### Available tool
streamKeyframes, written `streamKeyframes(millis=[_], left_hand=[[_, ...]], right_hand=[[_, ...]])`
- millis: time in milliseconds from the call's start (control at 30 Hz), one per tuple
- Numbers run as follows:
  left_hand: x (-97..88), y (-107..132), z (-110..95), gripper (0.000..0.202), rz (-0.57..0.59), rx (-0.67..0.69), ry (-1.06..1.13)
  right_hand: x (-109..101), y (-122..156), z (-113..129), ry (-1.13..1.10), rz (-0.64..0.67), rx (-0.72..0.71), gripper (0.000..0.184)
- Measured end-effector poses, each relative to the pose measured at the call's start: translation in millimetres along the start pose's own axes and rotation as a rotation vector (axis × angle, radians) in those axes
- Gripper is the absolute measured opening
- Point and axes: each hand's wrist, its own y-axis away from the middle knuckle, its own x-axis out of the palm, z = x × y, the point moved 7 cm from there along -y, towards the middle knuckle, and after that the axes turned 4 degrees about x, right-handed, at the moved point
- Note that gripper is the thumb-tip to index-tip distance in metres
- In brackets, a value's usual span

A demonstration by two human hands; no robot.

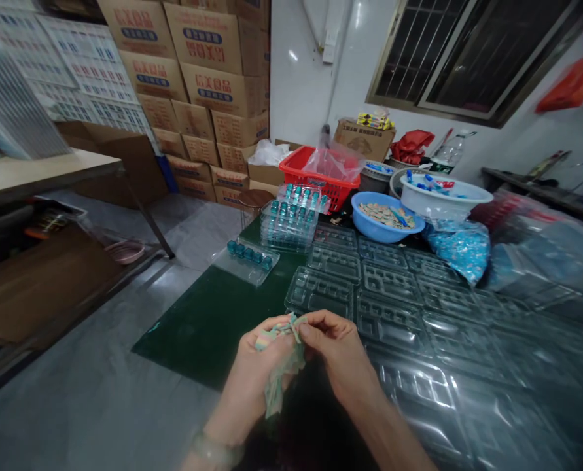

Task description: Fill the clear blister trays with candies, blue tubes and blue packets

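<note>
My left hand (259, 369) is closed around a bunch of thin pastel-coloured strips (277, 376) that hang down from the fist. My right hand (337, 350) pinches the top of the same bunch with thumb and fingers. Both hands hover over the near edge of a dark green table (207, 320). Just beyond them lie several clear plastic blister trays (389, 288), laid side by side. A single clear tray with blue pieces (248, 257) sits further left, and a stack of filled trays (291, 219) stands behind it.
A blue bowl (387, 219), a white bowl (443, 195), a red basket (315, 173) with a plastic bag and a bag of blue pieces (460, 245) stand at the table's far side. Cardboard boxes (203, 85) are stacked against the wall. A wooden bench (40, 170) is at left.
</note>
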Motion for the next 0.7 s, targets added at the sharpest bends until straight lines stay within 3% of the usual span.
streamKeyframes(millis=[100, 300, 500, 600, 700], left_hand=[[-4.3, -0.1, -1.4, 0.025, -0.06, 0.02, -0.018], [-0.9, 2.0, -3.2, 0.02, 0.003, 0.026, 0.044], [3.1, 4.2, -4.2, 0.018, 0.033, 0.024, 0.106], [1.7, 4.2, -3.0, 0.028, 0.017, 0.016, 0.084], [0.5, 4.6, -1.6, 0.03, 0.021, -0.002, 0.045]], right_hand=[[3.4, 1.3, 2.8, 0.047, -0.032, -0.036, 0.01], [8.3, 7.8, 10.5, 0.143, -0.065, -0.135, 0.008], [12.2, 8.4, 9.7, 0.088, 0.015, -0.097, 0.008], [11.4, 5.4, 9.9, 0.078, 0.057, -0.081, 0.006], [7.8, 4.3, 12.2, 0.154, 0.021, -0.11, 0.007]])
